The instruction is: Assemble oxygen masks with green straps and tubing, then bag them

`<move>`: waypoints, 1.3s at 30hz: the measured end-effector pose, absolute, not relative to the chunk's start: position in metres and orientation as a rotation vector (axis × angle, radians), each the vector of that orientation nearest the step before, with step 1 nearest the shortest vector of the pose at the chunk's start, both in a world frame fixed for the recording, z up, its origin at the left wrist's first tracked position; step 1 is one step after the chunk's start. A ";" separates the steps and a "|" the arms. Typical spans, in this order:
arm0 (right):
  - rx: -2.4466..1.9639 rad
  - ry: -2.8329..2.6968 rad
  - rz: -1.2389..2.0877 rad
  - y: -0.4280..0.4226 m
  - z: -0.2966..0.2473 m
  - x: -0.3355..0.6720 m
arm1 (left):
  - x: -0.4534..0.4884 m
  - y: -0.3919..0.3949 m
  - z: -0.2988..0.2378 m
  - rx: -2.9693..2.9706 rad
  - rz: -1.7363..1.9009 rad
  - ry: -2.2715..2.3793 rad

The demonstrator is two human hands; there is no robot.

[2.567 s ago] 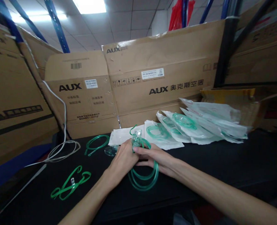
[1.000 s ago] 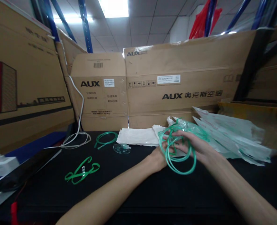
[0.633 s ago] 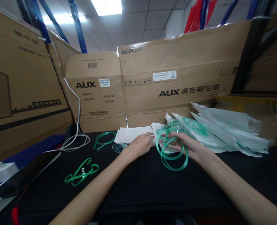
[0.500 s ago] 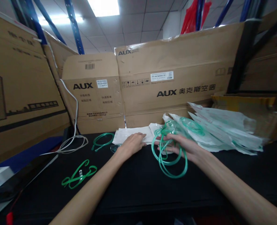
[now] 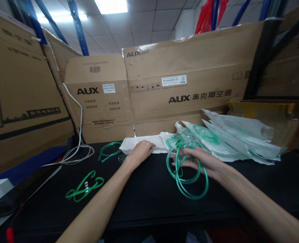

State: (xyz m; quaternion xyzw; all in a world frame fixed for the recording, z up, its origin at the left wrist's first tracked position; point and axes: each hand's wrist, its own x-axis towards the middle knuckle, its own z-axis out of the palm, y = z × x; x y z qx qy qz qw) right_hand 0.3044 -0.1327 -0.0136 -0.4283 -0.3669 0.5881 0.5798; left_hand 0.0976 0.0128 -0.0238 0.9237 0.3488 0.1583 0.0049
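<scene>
I have the right hand holding a loose bundle of green tubing, thumb above and fingers below, its loops hanging at the right of center, just over the black bench. Something clear shows among the upper coils, but I can't make out its shape from here. My left hand reaches across to a flat white packet on the far side, touching its near edge with the fingers bent; they hide their own tips, so I cannot tell whether they grip it. Just left of that wrist I see a clear mask, partly covered by the forearm, and beyond it to the left a separate green coil lies flat. Nearer on the left is a green strap in crossed loops, with a small clear fitting at its middle. To the right, behind the held bundle, several white pouches overlap in a slanting row, green tube showing through some of them. Cardboard panels printed AUX stand along the far side, and a white cable runs down their left part to loops on the bench.
</scene>
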 end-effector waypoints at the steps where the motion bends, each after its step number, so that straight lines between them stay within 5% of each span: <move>1: -0.975 -0.870 1.411 -0.134 -0.013 0.300 | 0.098 0.012 -0.022 2.902 0.532 1.105; 11: -1.036 -0.872 1.416 -0.123 -0.023 0.297 | 0.079 0.012 0.016 2.909 1.221 1.123; 18: -0.979 -0.931 1.479 -0.171 -0.007 0.297 | 0.062 -0.013 0.028 2.885 1.624 0.704; 26: -1.224 -0.653 1.413 -0.269 -0.043 0.348 | 0.032 -0.086 -0.028 2.957 1.031 0.126; 31: -1.213 -0.600 1.427 -0.286 -0.079 0.351 | 0.008 -0.103 -0.047 2.942 0.711 0.360; 39: -1.240 -0.667 1.531 -0.291 -0.059 0.315 | 0.031 -0.155 -0.020 2.795 0.647 0.835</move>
